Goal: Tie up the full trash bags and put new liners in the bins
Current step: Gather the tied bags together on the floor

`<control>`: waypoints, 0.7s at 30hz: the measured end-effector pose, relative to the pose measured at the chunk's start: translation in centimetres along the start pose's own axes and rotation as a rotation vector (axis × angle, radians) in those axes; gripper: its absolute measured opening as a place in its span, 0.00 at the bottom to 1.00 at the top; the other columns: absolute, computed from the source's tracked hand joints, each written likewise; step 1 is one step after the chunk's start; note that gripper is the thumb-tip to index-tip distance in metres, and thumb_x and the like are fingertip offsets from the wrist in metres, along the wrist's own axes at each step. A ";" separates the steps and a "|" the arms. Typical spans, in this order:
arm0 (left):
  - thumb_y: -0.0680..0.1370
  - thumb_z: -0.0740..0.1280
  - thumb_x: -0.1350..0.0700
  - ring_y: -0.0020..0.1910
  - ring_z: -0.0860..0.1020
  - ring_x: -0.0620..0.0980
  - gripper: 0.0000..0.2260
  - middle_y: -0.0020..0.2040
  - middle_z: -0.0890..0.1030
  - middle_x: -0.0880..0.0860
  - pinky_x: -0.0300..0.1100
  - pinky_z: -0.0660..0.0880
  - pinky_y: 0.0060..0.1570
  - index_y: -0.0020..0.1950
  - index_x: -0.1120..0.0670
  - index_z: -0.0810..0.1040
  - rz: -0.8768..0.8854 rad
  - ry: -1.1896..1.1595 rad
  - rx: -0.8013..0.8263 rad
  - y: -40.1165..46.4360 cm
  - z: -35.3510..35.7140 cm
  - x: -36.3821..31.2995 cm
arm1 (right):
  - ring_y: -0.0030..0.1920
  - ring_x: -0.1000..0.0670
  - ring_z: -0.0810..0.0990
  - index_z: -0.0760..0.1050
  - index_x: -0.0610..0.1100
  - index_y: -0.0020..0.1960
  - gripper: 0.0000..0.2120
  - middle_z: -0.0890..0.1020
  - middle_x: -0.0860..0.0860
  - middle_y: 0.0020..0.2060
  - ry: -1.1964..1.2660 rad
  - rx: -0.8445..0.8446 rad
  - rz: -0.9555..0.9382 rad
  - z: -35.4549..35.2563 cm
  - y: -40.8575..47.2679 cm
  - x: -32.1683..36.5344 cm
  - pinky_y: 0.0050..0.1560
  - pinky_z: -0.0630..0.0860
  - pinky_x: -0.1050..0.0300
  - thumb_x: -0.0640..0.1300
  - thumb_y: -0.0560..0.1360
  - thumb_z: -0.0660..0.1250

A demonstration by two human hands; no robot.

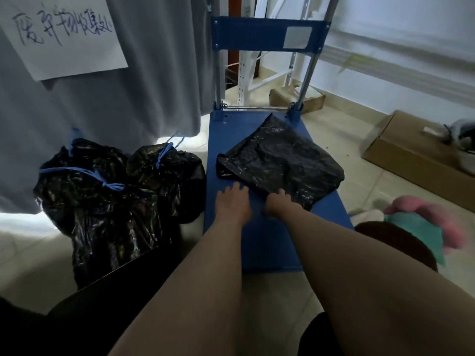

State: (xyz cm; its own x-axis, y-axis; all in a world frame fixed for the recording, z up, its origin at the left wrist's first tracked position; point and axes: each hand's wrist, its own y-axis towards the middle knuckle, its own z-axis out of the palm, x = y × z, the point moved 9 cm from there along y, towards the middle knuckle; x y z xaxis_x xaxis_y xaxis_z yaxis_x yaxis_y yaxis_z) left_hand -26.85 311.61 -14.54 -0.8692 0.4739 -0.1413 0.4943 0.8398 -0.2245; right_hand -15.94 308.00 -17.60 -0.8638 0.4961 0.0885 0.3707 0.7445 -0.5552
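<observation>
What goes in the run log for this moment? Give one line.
left hand open, flat on blue cart deck | right hand on flat black liner, grip unclear | two tied full bags on floor beside cart

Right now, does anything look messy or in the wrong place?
Yes. A flat, crumpled black plastic liner lies askew on the blue platform cart rather than in a bin. The two tied black trash bags sit together on the floor.
</observation>
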 end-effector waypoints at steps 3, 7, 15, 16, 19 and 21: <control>0.79 0.62 0.52 0.68 0.67 0.57 0.25 0.70 0.66 0.55 0.52 0.64 0.67 0.75 0.54 0.62 0.002 0.023 0.023 0.4 0.6 0.2 | 0.77 0.38 0.46 0.64 0.39 0.73 0.22 0.45 0.42 0.78 -0.013 0.044 0.039 0.9 0.7 -0.6 0.75 0.50 0.37 0.46 0.81 0.59; 0.79 0.62 0.54 0.67 0.68 0.56 0.24 0.69 0.66 0.55 0.50 0.65 0.65 0.74 0.54 0.62 -0.011 -0.027 -0.038 0.4 0.1 0.5 | 0.73 0.39 0.59 0.67 0.41 0.71 0.20 0.59 0.43 0.74 0.023 -0.061 0.026 -0.3 0.5 0.0 0.74 0.53 0.38 0.44 0.81 0.59; 0.75 0.67 0.59 0.68 0.69 0.59 0.37 0.79 0.52 0.55 0.52 0.70 0.61 0.79 0.51 0.50 -0.044 -0.211 -0.373 -2.3 -5.2 3.1 | 0.51 0.46 0.75 0.71 0.43 0.52 0.10 0.72 0.47 0.54 0.295 -0.773 -0.244 -7.6 -6.7 3.6 0.54 0.68 0.52 0.35 0.72 0.66; 0.74 0.68 0.60 0.67 0.70 0.59 0.39 0.79 0.52 0.55 0.52 0.71 0.59 0.79 0.51 0.50 -0.064 -0.234 -0.427 -3.0 -6.1 3.9 | 0.50 0.47 0.74 0.71 0.44 0.51 0.11 0.72 0.48 0.52 0.309 -0.800 -0.259 -7.8 -7.8 4.0 0.53 0.67 0.52 0.33 0.71 0.66; 0.73 0.70 0.60 0.67 0.70 0.59 0.41 0.78 0.54 0.54 0.53 0.72 0.57 0.79 0.50 0.49 -0.096 -0.260 -0.489 -5.6 -7.7 5.7 | 0.45 0.46 0.72 0.70 0.43 0.47 0.11 0.71 0.47 0.49 0.342 -0.875 -0.345 -8.7 -11.5 5.6 0.46 0.64 0.54 0.30 0.69 0.64; 0.73 0.71 0.57 0.65 0.70 0.60 0.40 0.76 0.59 0.54 0.55 0.72 0.57 0.79 0.51 0.52 -0.088 -0.195 -0.491 -7.5 -8.8 6.5 | 0.43 0.43 0.72 0.71 0.41 0.47 0.08 0.72 0.45 0.47 0.345 -0.897 -0.478 -9.9 -14.6 8.0 0.43 0.64 0.53 0.31 0.71 0.60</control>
State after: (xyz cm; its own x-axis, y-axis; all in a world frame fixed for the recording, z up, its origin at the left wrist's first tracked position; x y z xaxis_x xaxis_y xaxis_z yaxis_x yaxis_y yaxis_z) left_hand -36.32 310.71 -5.33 -0.8656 0.3771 -0.3294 0.3151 0.9215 0.2269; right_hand -24.85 305.56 -0.62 -0.8948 0.0613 0.4423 0.2565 0.8814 0.3967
